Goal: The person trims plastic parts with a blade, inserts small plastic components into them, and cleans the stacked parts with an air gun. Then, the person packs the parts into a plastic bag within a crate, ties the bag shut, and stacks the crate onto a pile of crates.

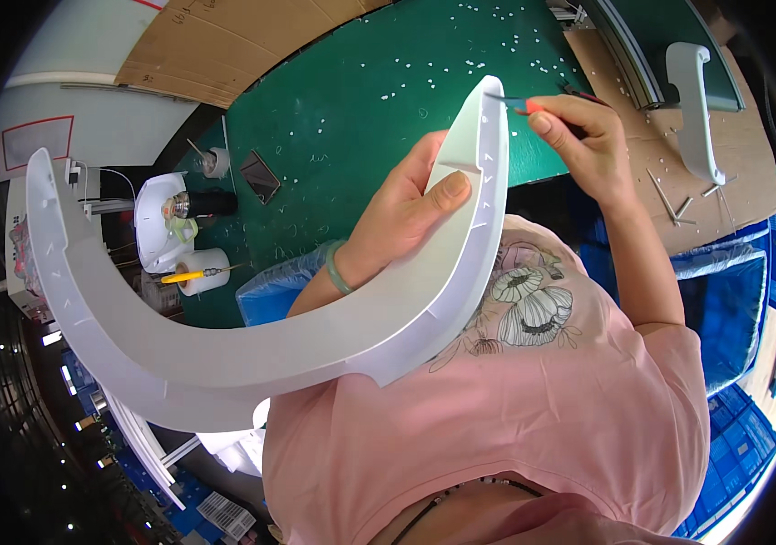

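A large, white, curved plastic trim piece arches across the front of me, its tapered end raised over the table. My left hand is closed around the piece near that end, thumb on its inner face. In my right hand, a small knife with an orange-red grip is pinched between thumb and fingers. Its thin dark blade reaches the edge of the tapered tip and seems to touch it. Most of the knife's handle is hidden by my fingers.
White scraps dot the green table. A phone, a dark flask and a yellow-handled tool on a white roll are at left. Another white part lies on cardboard at right, above a lined blue bin.
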Available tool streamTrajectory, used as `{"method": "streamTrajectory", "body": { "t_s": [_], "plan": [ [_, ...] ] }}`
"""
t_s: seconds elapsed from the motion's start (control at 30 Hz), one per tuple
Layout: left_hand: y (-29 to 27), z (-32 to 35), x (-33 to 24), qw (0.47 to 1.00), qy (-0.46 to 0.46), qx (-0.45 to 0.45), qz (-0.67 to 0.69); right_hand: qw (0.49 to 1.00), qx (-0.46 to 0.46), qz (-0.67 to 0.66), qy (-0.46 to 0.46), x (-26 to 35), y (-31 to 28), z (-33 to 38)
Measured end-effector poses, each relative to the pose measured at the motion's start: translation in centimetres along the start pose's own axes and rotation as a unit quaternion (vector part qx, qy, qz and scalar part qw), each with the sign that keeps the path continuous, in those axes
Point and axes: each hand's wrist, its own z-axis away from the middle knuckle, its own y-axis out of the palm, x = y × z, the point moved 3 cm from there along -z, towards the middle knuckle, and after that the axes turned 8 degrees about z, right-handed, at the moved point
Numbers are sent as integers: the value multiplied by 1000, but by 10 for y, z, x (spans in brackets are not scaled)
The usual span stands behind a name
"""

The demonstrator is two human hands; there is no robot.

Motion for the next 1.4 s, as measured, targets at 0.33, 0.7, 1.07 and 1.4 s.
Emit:
{"method": "streamTrajectory", "body": {
  "t_s": [0.33, 0.7, 1.07, 1.4],
  "plan": [
    [0, 3, 2, 1000, -23, 9, 0, 998, -54, 29, 16, -17, 8, -10],
    [-9, 19, -1, 1000, 2, 5, 12, 999, -8, 12, -51, 16, 20, 4],
    [-36, 39, 8, 1000, -23, 13, -13, 987, 4, 28, 158, -9, 40, 15],
    [-33, 45, 30, 995, -64, 61, 41, 995, -30, 65, 70, 39, 46, 50]
  ]
}}
